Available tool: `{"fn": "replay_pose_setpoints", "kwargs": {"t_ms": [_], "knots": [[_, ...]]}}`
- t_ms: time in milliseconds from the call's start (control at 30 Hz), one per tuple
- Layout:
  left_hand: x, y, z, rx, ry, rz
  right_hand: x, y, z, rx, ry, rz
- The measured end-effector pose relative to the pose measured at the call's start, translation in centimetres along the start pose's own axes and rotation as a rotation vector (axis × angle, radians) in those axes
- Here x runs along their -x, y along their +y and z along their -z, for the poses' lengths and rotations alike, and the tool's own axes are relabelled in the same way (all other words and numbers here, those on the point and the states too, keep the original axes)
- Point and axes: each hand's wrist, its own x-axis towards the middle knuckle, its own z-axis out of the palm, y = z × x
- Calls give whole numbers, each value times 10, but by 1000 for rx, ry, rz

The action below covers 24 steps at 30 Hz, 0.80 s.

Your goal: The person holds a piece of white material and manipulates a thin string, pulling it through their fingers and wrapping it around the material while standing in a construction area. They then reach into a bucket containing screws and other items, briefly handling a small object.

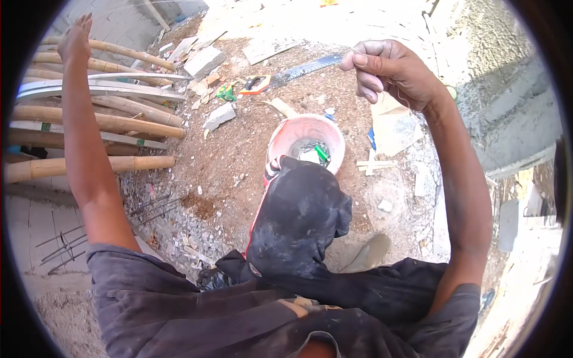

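My right hand (391, 71) is raised at the upper right, thumb and forefinger pinched on a thin pale string (407, 102). A loose bit of the string hangs below the palm. My left hand (76, 42) is stretched far out at the upper left, above the bamboo poles (146, 125); its fingers point up and look extended, with nothing visible in them. Between my arms, in front of my dark-clothed knee (298, 209), stands a pinkish bucket (335, 140) holding a green item (322, 154) and small loose pieces.
A handsaw with an orange handle (255, 85) lies on the rubble-strewn ground beyond the bucket, near a green bundle (226, 92) and broken block pieces (219, 116). Thin steel bars (65, 247) lie at the left. A rough concrete wall (507, 107) stands at the right.
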Motion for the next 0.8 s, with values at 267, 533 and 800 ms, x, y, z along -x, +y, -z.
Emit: {"fn": "replay_pose_setpoints", "kwargs": {"t_ms": [267, 533, 800], "knots": [[95, -163, 134, -84, 223, 504, 75, 7, 46, 55, 144, -236], [207, -146, 193, -473, -69, 855, 92, 26, 73, 251, 364, -281], [260, -126, 219, -702, -106, 1053, 135, 30, 138, 488, 635, -297]]}}
